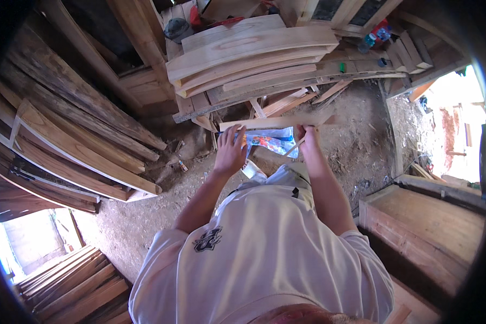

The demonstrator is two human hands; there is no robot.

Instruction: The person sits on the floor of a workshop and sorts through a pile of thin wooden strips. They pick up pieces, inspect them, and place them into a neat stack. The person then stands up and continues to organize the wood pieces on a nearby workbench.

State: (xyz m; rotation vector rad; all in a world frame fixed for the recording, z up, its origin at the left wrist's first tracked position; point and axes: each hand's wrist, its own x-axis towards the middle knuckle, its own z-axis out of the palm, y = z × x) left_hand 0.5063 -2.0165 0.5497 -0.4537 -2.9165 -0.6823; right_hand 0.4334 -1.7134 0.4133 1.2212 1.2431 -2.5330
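My left hand [230, 153] is over the left end of a pale wooden strip [270, 123], fingers bent over its edge. Beside those fingers lies a crumpled blue, clear plastic packet [272, 141] with a red and orange print, stretching between my hands. My right hand [309, 141] is closed near the strip's right part, around a thin pale stick [294, 148] that slants down toward the packet. Motion blurs the strip's far right end. Below the packet, close to my lap, a white object [252, 169] is partly hidden, its kind unclear.
Ahead, a workbench [356, 67] carries stacked curved boards [254, 51], a bottle [367, 42] and a small green item [342, 67]. Long planks [81, 148] lean at the left. A wooden chest [424, 227] stands at the right. More boards [73, 283] lie at lower left. Wood scraps litter the dirt floor.
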